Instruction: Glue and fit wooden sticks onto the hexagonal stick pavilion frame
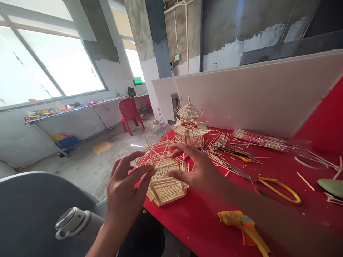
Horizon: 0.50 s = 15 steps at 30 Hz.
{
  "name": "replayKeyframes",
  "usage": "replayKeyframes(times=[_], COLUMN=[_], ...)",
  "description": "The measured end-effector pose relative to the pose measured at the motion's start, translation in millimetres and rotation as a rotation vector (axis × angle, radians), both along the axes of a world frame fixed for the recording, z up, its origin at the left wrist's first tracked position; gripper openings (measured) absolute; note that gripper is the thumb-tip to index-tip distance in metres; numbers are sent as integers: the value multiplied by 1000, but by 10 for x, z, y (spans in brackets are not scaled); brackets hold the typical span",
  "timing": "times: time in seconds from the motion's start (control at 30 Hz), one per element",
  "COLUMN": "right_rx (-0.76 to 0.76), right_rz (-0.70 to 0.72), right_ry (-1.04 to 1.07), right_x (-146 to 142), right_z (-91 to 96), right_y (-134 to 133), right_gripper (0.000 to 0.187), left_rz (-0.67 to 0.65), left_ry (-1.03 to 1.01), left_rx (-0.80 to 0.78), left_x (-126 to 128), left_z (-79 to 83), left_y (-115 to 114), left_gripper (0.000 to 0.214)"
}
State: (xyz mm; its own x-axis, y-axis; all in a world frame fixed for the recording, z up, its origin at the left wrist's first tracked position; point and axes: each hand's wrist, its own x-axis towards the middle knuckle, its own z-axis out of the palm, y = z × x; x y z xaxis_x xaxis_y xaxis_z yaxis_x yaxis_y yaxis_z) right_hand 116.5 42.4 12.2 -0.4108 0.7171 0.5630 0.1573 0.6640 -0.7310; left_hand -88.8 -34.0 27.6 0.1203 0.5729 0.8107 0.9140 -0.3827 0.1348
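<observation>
A hexagonal frame of thin wooden sticks [168, 191], with a floor of nested sticks and several upright posts, stands at the table's near edge. My left hand [125, 182] is at its left side, thumb and forefinger pinched on the end of a short wooden stick [164, 165] lying level across the frame's upper part. At the right side is my right hand [194, 166], thumb and fingers curved and apart over the frame. Whether its fingertips touch the sticks I cannot tell. Behind the hands stands a small stick pavilion [189, 123] with a pointed roof.
On the red table [198, 221] lie a yellow glue gun [238, 219], yellow-handled scissors [278, 189], a utility knife [233, 153], loose sticks and a bagged bundle of sticks [262, 139]. A grey chair [40, 200] with a white flask [80, 223] is at the left.
</observation>
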Motion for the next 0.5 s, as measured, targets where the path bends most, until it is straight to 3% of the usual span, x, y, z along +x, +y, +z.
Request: replayKeyframes(times=[0.5], right_rx=[-69], right_rz=[45], right_ry=[54], right_x=[-81], right_z=[-6], right_y=[64], right_gripper=[55], left_rz=[-36], left_ry=[-6], left_rx=[-62], left_x=[-36], left_z=[-36], left_y=[86], left_gripper=[6])
